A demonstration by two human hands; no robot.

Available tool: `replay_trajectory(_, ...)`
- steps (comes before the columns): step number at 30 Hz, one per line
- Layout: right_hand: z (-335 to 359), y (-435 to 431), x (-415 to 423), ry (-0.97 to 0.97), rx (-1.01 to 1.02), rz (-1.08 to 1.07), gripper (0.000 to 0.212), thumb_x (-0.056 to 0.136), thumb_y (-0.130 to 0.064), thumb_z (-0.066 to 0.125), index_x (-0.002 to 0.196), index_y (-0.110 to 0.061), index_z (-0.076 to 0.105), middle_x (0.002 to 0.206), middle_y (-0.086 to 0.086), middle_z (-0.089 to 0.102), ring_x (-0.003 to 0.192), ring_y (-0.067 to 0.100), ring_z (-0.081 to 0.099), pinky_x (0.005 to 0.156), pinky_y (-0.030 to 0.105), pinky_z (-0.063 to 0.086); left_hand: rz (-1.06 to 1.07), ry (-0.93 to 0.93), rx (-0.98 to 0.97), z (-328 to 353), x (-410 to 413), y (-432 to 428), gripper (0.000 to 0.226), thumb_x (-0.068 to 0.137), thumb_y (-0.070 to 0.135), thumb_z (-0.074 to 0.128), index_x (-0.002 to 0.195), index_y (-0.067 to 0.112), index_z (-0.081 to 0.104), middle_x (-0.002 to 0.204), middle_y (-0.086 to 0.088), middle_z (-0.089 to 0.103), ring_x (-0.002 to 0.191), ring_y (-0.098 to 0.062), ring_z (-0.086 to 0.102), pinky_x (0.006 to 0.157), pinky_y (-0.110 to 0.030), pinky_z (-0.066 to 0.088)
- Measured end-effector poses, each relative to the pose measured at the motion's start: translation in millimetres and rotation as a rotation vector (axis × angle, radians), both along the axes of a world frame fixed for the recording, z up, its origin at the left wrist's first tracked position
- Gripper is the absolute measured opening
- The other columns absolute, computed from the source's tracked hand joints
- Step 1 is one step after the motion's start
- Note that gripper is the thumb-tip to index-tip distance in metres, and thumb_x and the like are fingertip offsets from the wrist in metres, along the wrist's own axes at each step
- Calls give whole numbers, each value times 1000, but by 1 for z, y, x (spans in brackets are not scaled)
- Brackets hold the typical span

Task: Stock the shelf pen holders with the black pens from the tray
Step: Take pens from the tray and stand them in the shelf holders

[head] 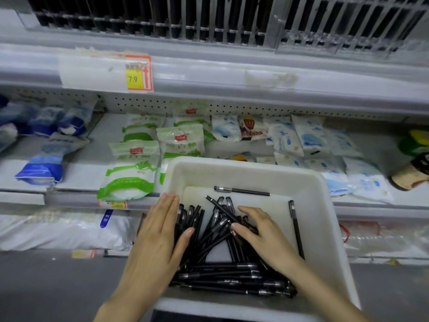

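Under the shelf pen holders [209, 22], a white tray [325, 228] holds the black pens [216, 247] (mostly pointing away). Left hand [160, 235] flat-fingered beside them; right hand [262, 235], nearer, rests loosely spread on top.

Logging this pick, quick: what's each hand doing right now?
Left hand: open, flat against the black pens.
Right hand: open, fingers resting on the pens.

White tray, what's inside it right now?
A heap of black pens, plus two loose pens: one by the far wall, one along the right wall. The left hand and right hand rest on the heap, hiding pens beneath.
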State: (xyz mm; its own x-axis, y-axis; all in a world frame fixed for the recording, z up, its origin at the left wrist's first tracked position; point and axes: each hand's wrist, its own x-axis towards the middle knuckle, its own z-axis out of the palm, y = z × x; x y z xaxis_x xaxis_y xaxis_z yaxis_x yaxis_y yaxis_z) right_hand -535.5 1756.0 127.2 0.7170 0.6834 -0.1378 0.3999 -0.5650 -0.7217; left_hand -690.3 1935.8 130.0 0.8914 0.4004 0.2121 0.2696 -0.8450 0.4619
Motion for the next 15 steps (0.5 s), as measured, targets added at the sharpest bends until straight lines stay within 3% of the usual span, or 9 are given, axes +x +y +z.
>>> replay_trajectory(6, -12, -15, 11, 38, 8, -176, 32, 87, -35, 64, 113, -17, 65, 101, -7, 63, 97, 9, 60, 91, 32, 49, -3, 0, -17, -2, 0, 2, 68, 96, 59, 22, 151, 19, 22, 157, 8, 18, 145, 0, 4, 115, -16, 3)
replay_trajectory(8, -15, -16, 12, 81, 13, -180, 28, 87, -34, 64, 109, -16, 67, 97, -5, 67, 92, 6, 62, 88, 28, 51, 0, 2, -12, -3, 0, 2, 68, 96, 58, 22, 151, 18, 22, 157, 7, 19, 145, -1, 4, 115, -19, 5)
replay_trajectory(12, -17, -13, 11, 142, -15, -152, 21, 88, -35, 64, 103, -21, 67, 95, -8, 67, 88, -1, 60, 75, 6, 44, 11, 6, -17, -3, -1, 1, 70, 96, 60, 20, 151, 17, 23, 157, 8, 18, 146, -1, 4, 115, -23, 7)
replay_trajectory(15, -20, -8, 11, 209, 11, -203, 11, 87, -32, 66, 94, -24, 66, 89, -11, 67, 86, -1, 60, 69, 3, 41, 10, 9, -22, -2, -1, 0, 70, 96, 59, 20, 152, 17, 23, 157, 8, 18, 146, -1, 4, 115, -22, 6)
